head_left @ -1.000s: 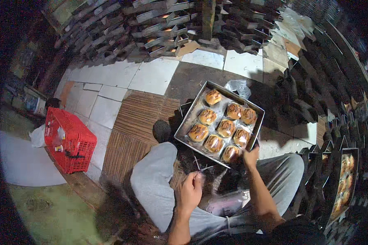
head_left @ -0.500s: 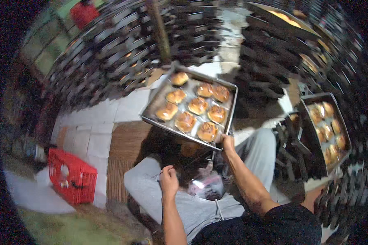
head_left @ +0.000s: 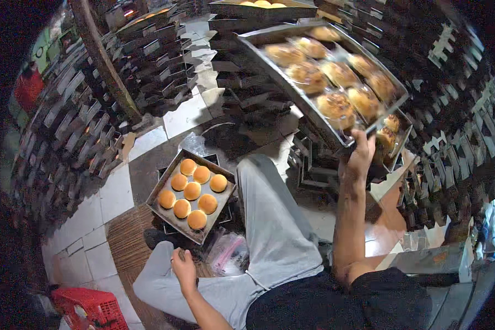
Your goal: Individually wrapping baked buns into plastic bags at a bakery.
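Extending beyond right hand (head_left: 362,151), glazed-bun tray (head_left: 275,37)

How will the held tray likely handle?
The tray looks stiff: its walls appear straight. Gripped by the right hand near one corner, it may tip or twist. Its buns, round and domed, might slide if it tilts.

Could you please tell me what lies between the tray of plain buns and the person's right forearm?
In the head view, the grey-trousered right leg and some floor lie between the tray of plain buns and the right forearm.
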The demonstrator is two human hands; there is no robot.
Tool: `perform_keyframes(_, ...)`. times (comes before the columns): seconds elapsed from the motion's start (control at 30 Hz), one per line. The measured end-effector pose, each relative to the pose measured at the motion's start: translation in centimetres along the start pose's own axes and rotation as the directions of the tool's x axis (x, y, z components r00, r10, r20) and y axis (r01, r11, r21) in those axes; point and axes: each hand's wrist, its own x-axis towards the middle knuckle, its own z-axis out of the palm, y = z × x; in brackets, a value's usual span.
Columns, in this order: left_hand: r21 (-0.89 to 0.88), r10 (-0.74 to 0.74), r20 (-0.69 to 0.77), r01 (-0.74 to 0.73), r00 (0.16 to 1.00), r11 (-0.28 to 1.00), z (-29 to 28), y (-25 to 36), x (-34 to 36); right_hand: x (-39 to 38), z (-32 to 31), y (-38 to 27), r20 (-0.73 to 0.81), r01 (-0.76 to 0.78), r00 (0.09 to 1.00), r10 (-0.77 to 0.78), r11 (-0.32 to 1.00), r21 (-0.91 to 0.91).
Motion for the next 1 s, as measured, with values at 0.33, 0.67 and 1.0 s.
perform_keyframes(0.33, 0.032, 0.012, 0.02, -0.013, 1.0, 0.999, 0.4, 0.0, 0.0, 3.5, -0.3, 7.3, -0.393, 0.028, 0.916, -0.082, 0.989, -0.142)
perform_keyframes(0.67, 0.102, 0.099, 0.155, -0.116, 0.983, 0.988, 0.5, 7.9, -10.2, 1.7, -5.7, 0.0, 0.249, 0.353, 0.9, -0.358, 0.261, -0.899)
perform_keyframes(1.0, 0.25, 0.303, 0.173, -0.339, 0.937, 0.907, 5.1, 7.2, -10.7, 5.3, -5.2, 2.3, 0.366, 0.426, 0.878, -0.308, 0.157, -0.891)
